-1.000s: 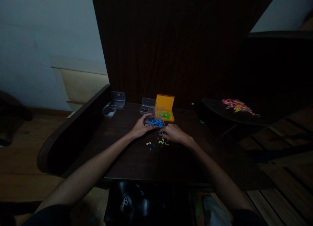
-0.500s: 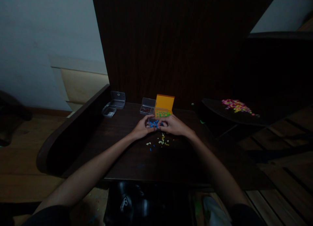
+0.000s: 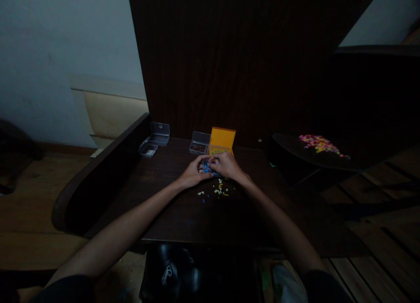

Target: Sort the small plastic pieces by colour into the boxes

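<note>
My left hand (image 3: 193, 172) is closed around the left side of a small clear box with blue pieces (image 3: 206, 166) in it. Over the right part of that box is my right hand (image 3: 226, 164), its fingers bent down and pinched together among the blue pieces. Whatever lies between those fingertips is too small to make out. Just behind my hands an orange box (image 3: 222, 137) stands with its lid up and green pieces in its base. Loose pale and yellow pieces (image 3: 219, 188), with a few blue ones, lie scattered on the dark table in front of the hands.
Beside the orange box, an open clear case (image 3: 199, 143) holds dark red pieces. More open clear cases (image 3: 159, 134) stand at the table's back left. A pile of pink and yellow pieces (image 3: 320, 144) lies on a dark surface at right. A raised wooden side (image 3: 101, 172) borders the table's left.
My right hand has moved left over the box, covering more of the blue pieces. The left hand keeps its hold. The whole view has shifted slightly.
</note>
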### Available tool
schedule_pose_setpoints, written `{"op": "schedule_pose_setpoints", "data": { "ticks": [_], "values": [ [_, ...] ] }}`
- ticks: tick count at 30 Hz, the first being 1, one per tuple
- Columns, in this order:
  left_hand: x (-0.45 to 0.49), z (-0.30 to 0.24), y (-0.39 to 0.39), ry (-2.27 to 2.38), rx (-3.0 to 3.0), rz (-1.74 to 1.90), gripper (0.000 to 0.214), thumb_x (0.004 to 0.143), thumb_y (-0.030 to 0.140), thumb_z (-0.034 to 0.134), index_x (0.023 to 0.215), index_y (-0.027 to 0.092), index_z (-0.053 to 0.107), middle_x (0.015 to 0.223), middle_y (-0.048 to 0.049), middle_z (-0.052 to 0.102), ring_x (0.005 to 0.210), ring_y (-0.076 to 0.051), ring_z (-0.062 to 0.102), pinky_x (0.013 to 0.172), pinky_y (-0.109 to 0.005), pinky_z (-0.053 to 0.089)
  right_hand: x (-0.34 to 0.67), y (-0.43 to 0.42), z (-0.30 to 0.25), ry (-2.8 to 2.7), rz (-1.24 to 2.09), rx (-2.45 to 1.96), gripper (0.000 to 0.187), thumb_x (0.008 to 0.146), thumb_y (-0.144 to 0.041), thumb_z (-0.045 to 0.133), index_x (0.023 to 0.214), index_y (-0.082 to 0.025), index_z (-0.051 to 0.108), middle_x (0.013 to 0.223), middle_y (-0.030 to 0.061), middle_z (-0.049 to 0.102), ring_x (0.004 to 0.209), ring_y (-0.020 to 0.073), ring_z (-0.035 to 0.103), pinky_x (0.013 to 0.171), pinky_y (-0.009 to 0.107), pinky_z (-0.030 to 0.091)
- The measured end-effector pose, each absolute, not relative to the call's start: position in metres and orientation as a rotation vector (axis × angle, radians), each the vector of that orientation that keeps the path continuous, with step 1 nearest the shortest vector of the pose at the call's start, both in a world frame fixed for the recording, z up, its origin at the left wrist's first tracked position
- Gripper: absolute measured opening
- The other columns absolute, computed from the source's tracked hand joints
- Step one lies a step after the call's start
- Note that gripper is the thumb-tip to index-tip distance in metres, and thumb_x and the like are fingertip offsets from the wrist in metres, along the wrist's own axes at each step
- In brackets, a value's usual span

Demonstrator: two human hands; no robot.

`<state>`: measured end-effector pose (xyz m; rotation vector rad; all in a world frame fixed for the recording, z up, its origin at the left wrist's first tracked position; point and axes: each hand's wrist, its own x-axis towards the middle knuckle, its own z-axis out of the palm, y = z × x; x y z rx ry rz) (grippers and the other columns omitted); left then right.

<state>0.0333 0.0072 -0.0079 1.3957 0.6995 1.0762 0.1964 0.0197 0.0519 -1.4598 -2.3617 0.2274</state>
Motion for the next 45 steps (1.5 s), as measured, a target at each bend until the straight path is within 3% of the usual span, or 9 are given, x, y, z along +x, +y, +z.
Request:
{"op": "schedule_pose_setpoints", "data": {
  "ticks": [10,22,32,38,45],
  "values": [
    [0.034,-0.007,0.005,0.679,1.343,1.062,0.068,0.059,0.016,0.081,0.12,0.016,0.05,0.1,-0.0043,0.064,0.084,-0.013,0.062,0.085,-0.033,0.05,0.194,0.021,0.051,-2.19,0.471,-1.504,0.015,0.072,-0.021,0.067,0.081,-0.014,0.078,0.058,-0.0009,0.061,0.057,0.0106,0.048,0.057,0.023,0.036],
    [0.034,-0.009,0.006,0.691,1.33,1.029,0.07,0.059,0.016,0.081,0.121,0.016,0.049,0.098,-0.003,0.065,0.08,-0.012,0.062,0.08,-0.03,0.051,0.194,0.022,0.052,-2.168,0.554,-1.547,0.015,0.067,-0.015,0.068,0.077,-0.015,0.078,0.056,-0.0022,0.06,0.053,0.0088,0.045,0.055,0.022,0.035],
    [0.032,-0.011,0.007,0.708,1.346,1.03,0.073,0.061,0.019,0.082,0.124,0.015,0.047,0.094,-0.0029,0.063,0.079,-0.012,0.061,0.081,-0.032,0.05,0.205,0.027,0.056,-2.177,0.711,-1.435,0.027,0.075,-0.013,0.055,0.088,-0.013,0.079,0.06,-0.0002,0.064,0.052,0.0081,0.044,0.052,0.02,0.032],
    [0.033,-0.012,0.008,0.672,1.326,1.059,0.069,0.059,0.016,0.083,0.12,0.017,0.051,0.115,-0.0087,0.06,0.087,-0.013,0.062,0.087,-0.035,0.05,0.212,0.018,0.067,-2.408,0.624,-1.412,0.028,0.075,-0.01,0.054,0.086,-0.014,0.08,0.054,-0.0018,0.06,0.05,0.0075,0.04,0.052,0.021,0.029],
    [0.032,-0.011,0.007,0.669,1.313,1.056,0.068,0.06,0.012,0.081,0.121,0.016,0.051,0.118,-0.0103,0.061,0.088,-0.014,0.065,0.088,-0.035,0.052,0.213,0.01,0.069,-2.489,0.613,-1.384,0.031,0.077,-0.007,0.052,0.09,-0.015,0.078,0.052,-0.0045,0.054,0.049,0.0065,0.036,0.053,0.021,0.026]
  ]
}}
